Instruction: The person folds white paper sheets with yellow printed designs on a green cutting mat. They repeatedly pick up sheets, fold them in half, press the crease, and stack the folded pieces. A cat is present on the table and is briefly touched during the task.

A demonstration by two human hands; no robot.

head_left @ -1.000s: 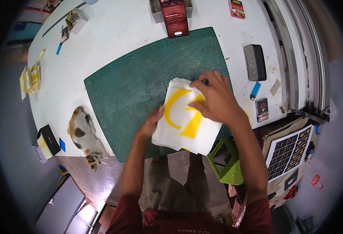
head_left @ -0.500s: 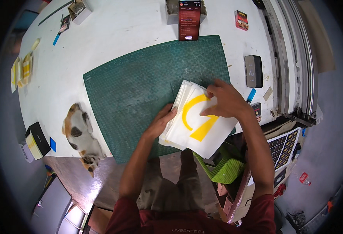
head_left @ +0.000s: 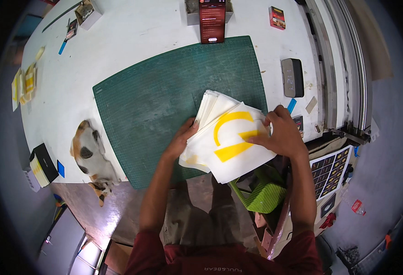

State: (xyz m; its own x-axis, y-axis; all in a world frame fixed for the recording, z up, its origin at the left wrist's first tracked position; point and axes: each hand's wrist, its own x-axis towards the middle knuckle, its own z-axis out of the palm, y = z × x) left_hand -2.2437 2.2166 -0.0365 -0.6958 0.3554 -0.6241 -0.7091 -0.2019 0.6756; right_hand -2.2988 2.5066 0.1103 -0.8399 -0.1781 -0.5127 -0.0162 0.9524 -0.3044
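Here, both hands grip a glossy white sheet stack (head_left: 224, 137) bearing curved yellow shapes.

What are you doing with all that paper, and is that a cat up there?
A person holds a stack of white sheets with both hands at the near edge of a green cutting mat. The left hand grips the stack's left side; the right hand presses on the top sheet, which shows a yellow shape. Yes, a cat lies on the white table, left of the mat.
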